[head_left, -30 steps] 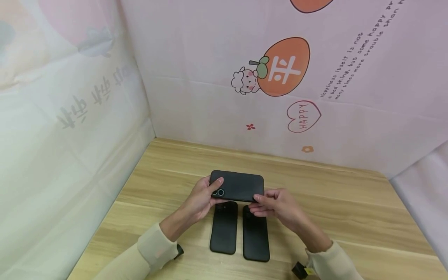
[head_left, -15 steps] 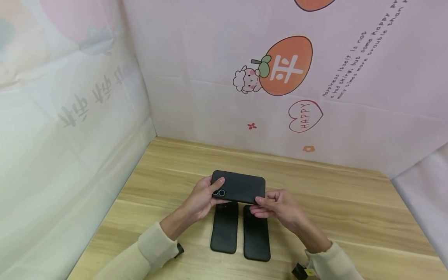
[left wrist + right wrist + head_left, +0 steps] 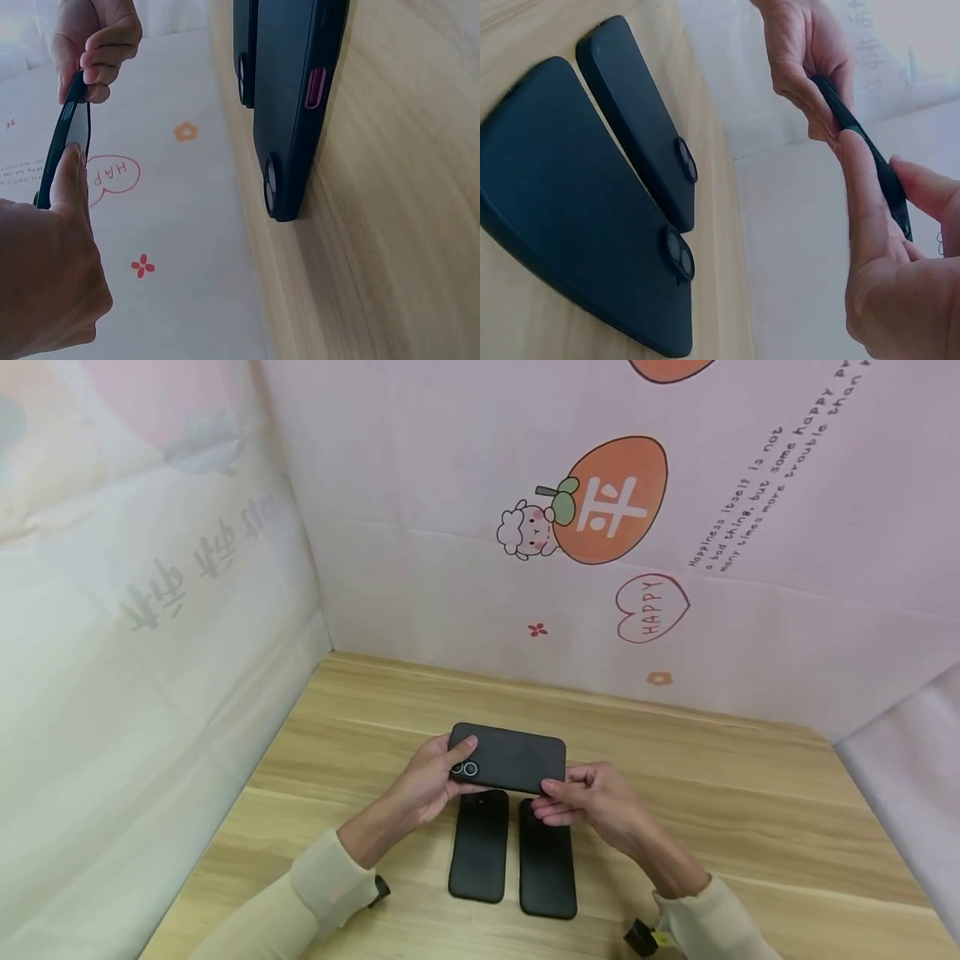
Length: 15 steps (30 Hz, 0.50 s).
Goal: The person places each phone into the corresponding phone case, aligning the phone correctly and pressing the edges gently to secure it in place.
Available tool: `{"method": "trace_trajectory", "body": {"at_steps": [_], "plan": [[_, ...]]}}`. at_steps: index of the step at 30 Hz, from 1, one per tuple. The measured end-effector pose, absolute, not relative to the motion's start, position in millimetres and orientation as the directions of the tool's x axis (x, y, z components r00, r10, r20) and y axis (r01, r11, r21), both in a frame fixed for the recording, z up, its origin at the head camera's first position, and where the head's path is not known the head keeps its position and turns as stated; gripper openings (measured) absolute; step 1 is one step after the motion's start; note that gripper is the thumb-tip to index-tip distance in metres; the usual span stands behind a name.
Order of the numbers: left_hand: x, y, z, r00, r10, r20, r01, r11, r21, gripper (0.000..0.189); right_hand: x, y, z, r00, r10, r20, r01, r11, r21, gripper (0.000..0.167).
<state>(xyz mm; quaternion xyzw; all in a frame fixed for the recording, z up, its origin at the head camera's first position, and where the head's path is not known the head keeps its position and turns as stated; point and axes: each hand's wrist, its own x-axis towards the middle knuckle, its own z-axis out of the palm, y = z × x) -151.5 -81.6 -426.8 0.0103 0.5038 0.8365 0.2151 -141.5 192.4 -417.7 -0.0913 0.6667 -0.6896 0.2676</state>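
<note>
Held sideways above the table, a black phone (image 3: 517, 762) with two ringed lenses spans both hands. My left hand (image 3: 426, 783) grips its left end, thumb across the back by the lenses and fingers underneath. At the lower right corner my right hand (image 3: 600, 802) pinches the edge between thumb and fingers. The left wrist view shows the held phone (image 3: 63, 146) edge-on between the hands. Just below lie a left phone (image 3: 478, 852) and a right phone (image 3: 548, 877), both black, side by side. Fingers of the right hand cover part of the right one's top.
The wood-grain table (image 3: 720, 793) meets a printed pale cloth backdrop (image 3: 420, 593) behind and a white cloth (image 3: 225, 693) on the left. In the left wrist view, a phone on the table shows a pink side button (image 3: 316, 88).
Both hands keep the same hold on the phone. The whole head view has shifted slightly; the two phones on the table stay in place.
</note>
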Motion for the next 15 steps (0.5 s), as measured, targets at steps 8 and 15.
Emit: {"method": "trace_trajectory", "body": {"at_steps": [8, 15], "plan": [[-153, -92, -423, -0.867, 0.465, -0.178, -0.341, -0.295, 0.893, 0.046, -154, 196, -407, -0.839, -0.494, -0.227, 0.166, 0.165, -0.972, 0.015], [-152, -95, -423, -0.833, 0.515, -0.202, -0.35, -0.209, 0.913, 0.044, -164, 184, -394, -0.813, -0.51, -0.281, 0.027, 0.449, -0.893, 0.022]]}}
